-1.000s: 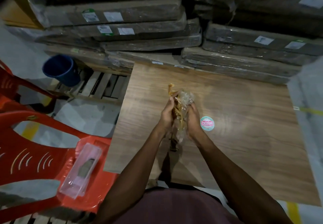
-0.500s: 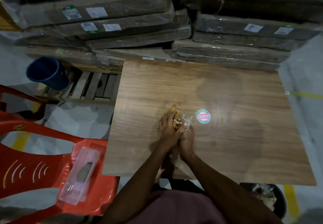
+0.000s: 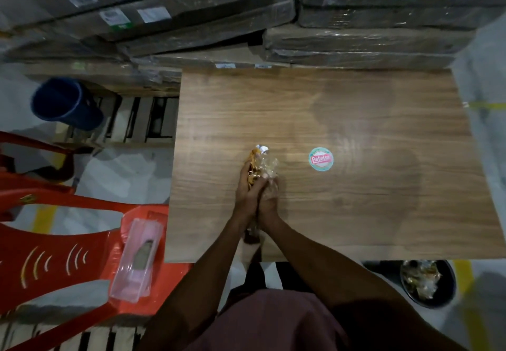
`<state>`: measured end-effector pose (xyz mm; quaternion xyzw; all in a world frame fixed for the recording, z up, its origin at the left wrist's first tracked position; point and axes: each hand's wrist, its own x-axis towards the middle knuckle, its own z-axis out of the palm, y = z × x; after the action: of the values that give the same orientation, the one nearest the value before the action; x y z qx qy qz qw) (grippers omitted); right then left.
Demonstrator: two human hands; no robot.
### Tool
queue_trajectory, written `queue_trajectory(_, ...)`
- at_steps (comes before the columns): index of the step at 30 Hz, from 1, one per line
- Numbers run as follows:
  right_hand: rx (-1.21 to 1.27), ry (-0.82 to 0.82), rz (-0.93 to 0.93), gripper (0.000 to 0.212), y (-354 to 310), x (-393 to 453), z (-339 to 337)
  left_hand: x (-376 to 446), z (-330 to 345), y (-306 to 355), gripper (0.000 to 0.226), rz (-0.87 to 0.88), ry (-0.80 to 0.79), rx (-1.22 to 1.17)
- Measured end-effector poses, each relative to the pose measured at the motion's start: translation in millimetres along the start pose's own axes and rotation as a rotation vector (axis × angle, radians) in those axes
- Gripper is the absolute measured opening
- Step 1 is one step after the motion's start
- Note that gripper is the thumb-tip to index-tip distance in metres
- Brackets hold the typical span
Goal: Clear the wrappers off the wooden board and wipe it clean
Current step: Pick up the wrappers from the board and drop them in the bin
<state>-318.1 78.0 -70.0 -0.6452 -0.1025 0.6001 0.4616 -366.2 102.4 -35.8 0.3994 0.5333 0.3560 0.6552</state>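
Both hands meet over the brown wood-grain board (image 3: 342, 120), which lies flat like a counter, and together they squeeze a crumpled bundle of clear and golden-yellow plastic wrappers (image 3: 260, 163). The left hand (image 3: 247, 191) curls its fingers around the bundle's left side, and the right hand (image 3: 269, 200) presses against it from the right with fingers curled over the clear plastic; the two hands touch each other along the palms. The top of the bundle sticks out beyond the fingertips, toward the board's far edge, with a small white scrap at its tip. A round teal and pink sticker (image 3: 321, 159) lies flat on the board, just to the right of the bundle and apart from it. Beyond the board's far edge sit stacked flat cardboard packs wrapped in clear film (image 3: 369, 35) with white labels. Off the board's left edge are a wooden slatted pallet (image 3: 142, 120), a dark blue plastic bucket (image 3: 64, 104) and a red plastic chair (image 3: 68, 246); a clear plastic blister tray with a pink insert (image 3: 138, 260) rests on the chair's seat, near the board's near left corner. Below the board's near right corner stands a black round bin (image 3: 449, 285) holding crumpled shiny wrappers.
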Motion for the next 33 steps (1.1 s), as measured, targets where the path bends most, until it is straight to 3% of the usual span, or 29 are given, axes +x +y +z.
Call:
queue_trajectory(2, 0.004, 0.047, -0.139, 0.057, -3, 10, 3, 9, -4, 6, 0.067, 0.006, 0.015, 0.0)
queue_trajectory(6, 0.004, 0.056, -0.279, 0.063, -29, 24, 9, 19, 0, 35, 0.061, 0.021, 0.014, -0.087)
queue_trajectory(10, -0.186, 0.161, -0.484, 0.041, -84, 6, 18, 29, 9, 62, 0.048, 0.084, 0.038, -0.163)
queue_trajectory(13, -0.243, 0.105, -0.511, 0.038, -105, 12, 20, 37, 14, 71, 0.045, 0.078, 0.102, -0.208)
queue_trajectory(17, -0.22, 0.1, -0.264, 0.032, -93, 50, 20, 52, 18, 65, 0.044, -0.056, 0.204, -0.298)
queue_trajectory(20, -0.257, 0.146, -0.137, 0.032, -70, 65, 19, 52, 17, 48, 0.035, -0.138, 0.266, -0.234)
queue_trajectory(24, -0.181, 0.173, -0.111, 0.01, -84, 15, 21, 47, 13, 26, 0.03, -0.143, 0.292, -0.166)
queue_trajectory(26, -0.165, 0.052, -0.021, 0.017, -80, 15, 15, 48, 10, 25, 0.031, -0.143, 0.244, -0.156)
queue_trajectory(29, -0.169, 0.028, -0.013, 0.042, -67, 34, 9, 47, 6, 24, 0.033, -0.157, 0.206, -0.156)
queue_trajectory(33, 0.013, 0.111, -0.101, 0.022, -80, 14, 10, 38, 15, 29, 0.036, -0.134, 0.174, -0.181)
